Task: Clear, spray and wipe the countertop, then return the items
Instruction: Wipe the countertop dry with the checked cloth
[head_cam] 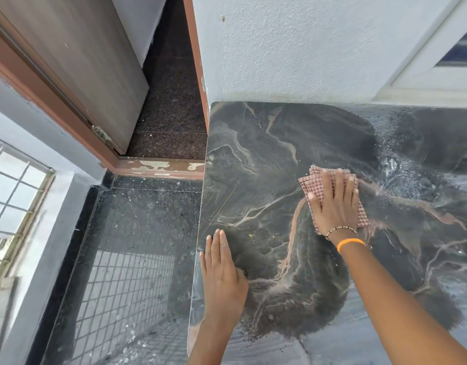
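Note:
A dark marbled countertop (266, 143) with tan veins fills the right half of the view. On it lies a folded pink checked cloth (315, 180), and my right hand (335, 204) presses flat on top of it with straight fingers. An orange band and a bead bracelet circle that wrist. My left hand (221, 270) rests flat on the counter near its left edge, fingers straight and together, holding nothing. Wet spray droplets and streaks (395, 164) glisten on the stone to the right of the cloth.
The counter ends at a straight left edge (200, 233), with a dark speckled floor (137, 233) below. A wooden door (77, 61) and its brown frame stand at the upper left. A textured white wall (293, 54) backs the counter. A grilled window (11, 196) is at far left.

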Motion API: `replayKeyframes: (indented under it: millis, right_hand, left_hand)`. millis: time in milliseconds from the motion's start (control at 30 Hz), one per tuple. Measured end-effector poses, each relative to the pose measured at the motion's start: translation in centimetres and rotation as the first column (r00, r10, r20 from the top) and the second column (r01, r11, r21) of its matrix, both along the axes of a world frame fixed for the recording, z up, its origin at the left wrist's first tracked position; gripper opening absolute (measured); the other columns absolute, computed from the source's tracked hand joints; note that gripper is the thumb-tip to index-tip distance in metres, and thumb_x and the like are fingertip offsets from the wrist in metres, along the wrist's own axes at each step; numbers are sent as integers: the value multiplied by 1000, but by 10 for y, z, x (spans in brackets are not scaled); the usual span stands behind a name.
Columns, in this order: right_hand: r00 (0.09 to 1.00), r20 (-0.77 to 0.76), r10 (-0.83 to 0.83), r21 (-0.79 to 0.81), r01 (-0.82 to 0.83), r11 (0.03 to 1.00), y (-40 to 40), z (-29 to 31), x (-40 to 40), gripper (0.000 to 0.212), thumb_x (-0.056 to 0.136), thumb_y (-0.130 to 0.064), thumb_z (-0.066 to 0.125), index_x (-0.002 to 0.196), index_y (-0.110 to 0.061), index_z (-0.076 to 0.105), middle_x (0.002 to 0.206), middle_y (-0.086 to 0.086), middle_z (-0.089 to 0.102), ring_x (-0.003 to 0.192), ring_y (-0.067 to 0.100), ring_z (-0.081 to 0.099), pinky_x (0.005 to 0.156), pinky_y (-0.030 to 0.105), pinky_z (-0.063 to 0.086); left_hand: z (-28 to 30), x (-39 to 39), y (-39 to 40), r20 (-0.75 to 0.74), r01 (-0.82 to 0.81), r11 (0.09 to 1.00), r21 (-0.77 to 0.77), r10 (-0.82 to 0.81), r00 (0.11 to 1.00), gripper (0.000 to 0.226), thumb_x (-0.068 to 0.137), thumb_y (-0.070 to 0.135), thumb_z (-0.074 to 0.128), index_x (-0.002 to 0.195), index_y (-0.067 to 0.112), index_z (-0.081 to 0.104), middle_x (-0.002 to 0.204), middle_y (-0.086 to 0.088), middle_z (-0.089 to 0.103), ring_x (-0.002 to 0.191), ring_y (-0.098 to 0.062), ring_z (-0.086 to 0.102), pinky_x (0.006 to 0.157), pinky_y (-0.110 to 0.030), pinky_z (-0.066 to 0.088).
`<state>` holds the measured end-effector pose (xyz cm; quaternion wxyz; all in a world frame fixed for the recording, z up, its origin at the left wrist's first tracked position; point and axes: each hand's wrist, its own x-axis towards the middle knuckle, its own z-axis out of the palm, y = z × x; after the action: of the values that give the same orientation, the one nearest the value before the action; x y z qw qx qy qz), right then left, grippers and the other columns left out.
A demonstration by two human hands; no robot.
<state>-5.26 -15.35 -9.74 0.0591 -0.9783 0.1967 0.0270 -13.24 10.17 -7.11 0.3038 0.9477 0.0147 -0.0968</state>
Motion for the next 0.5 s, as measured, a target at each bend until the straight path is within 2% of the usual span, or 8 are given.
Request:
replayKeyframes:
  millis: [133, 233, 367, 500]
  right_hand:
    - [985, -19, 170, 43, -169, 985, 70, -1, 23, 63, 95, -46, 30, 149, -25, 7, 159, 10, 3, 145, 38, -3, 118, 50, 0]
    - [938, -5, 346, 108, -343, 933, 139, -1, 28, 63, 93, -49, 31, 148, -30, 8, 159, 6, 2, 145, 37, -5, 116, 49, -4]
    - [783, 3, 622, 129, -617, 777, 191, -3, 6, 59, 93, -49, 32, 147, -34, 12, 159, 3, 6, 145, 35, -2, 118, 49, -2]
    - [644, 27, 765, 83, -764, 640, 172, -7, -32, 55, 91, -49, 30, 143, -36, 19, 158, -2, 15, 146, 30, 3, 116, 45, -1]
  left_hand:
    - [2, -5, 11, 72, -53, 996, -77, 59, 996, 75, 82, -14, 35, 146, 11, 3, 156, -4, 8, 144, -17, -3, 119, -37, -2]
    - [5, -7, 18, 114, -101, 990, -101, 113, 987, 82, 74, -21, 37, 146, 7, 9, 155, -7, 13, 144, -20, 2, 118, -42, 4]
    - [8, -9, 27, 116, -160, 976, -149, 178, 977, 82, 71, -22, 40, 145, 4, 15, 154, -10, 17, 144, -24, 7, 117, -50, 10]
    - [10, -13, 21, 131, -147, 972, -181, 172, 976, 74, 79, -19, 40, 145, 7, 15, 154, -10, 17, 143, -20, 7, 117, -49, 11]
